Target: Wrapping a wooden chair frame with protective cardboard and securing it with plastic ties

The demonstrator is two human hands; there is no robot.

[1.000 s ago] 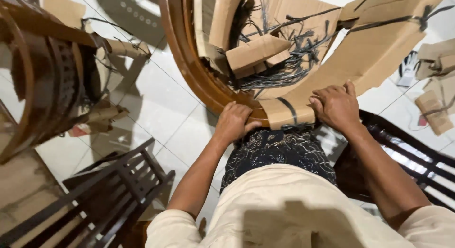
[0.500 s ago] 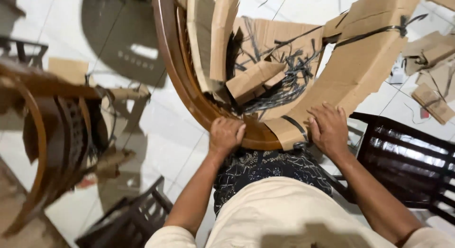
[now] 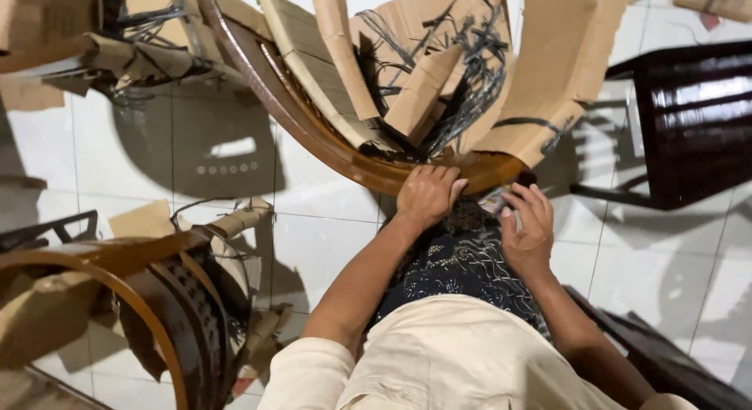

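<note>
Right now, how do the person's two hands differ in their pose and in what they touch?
The left hand lies closed, palm down, on the curved brown wooden frame; the right hand is open, fingers spread, just below the cardboard wrapping, and whether it touches is unclear. The left reaches farther forward than the right. Both are bare.
</note>
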